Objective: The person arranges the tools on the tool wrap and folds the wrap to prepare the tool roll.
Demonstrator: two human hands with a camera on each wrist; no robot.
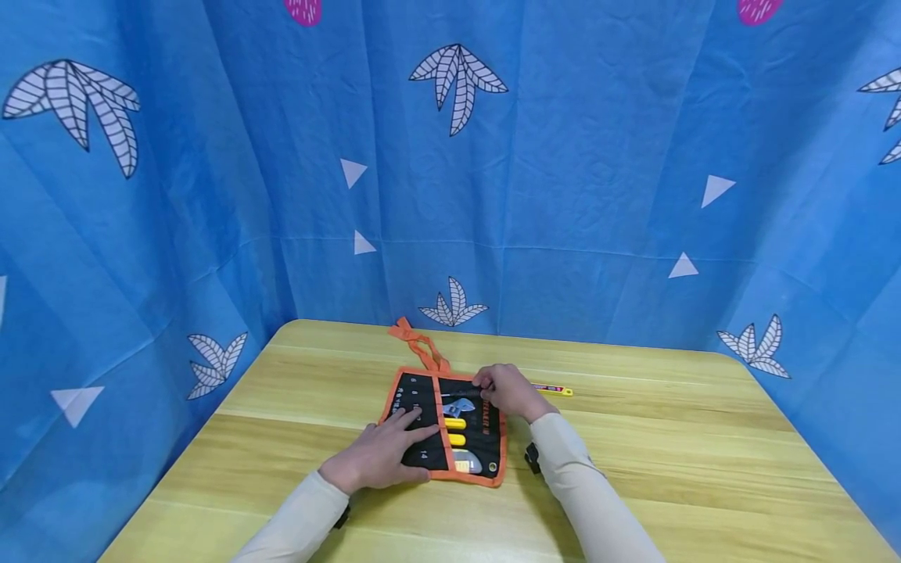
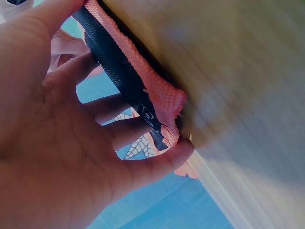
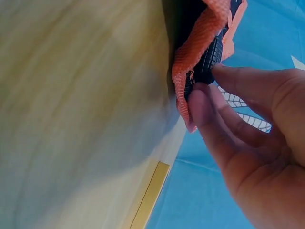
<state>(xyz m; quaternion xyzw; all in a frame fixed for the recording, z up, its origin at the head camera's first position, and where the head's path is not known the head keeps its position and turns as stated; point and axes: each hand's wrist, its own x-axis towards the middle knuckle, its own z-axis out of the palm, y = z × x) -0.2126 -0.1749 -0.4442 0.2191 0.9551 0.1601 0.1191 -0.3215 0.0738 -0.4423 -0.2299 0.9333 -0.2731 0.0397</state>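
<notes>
A black tool roll (image 1: 421, 453) with orange trim lies unrolled on the table. My left hand (image 1: 387, 451) rests on its left part with fingers spread; the left wrist view shows the hand (image 2: 71, 119) along the roll's edge (image 2: 119, 71). With thumb and fingertips, my right hand (image 1: 512, 391) pinches the ridged black handle of a screwdriver (image 3: 209, 59) at the roll's far right side. The screwdriver's thin shaft points left toward the pocket strip. Below it, an adjustable wrench (image 1: 459, 407), two yellow handles (image 1: 456, 439) and a grey-and-yellow tool (image 1: 468, 461) stick out of the pockets.
Orange tie straps (image 1: 421, 344) trail from the roll's far edge. A flat yellow stick with a red label (image 1: 563, 390) lies beyond the right hand, partly hidden by it. Blue patterned curtains (image 1: 577, 156) hang round the wooden table (image 1: 704, 453).
</notes>
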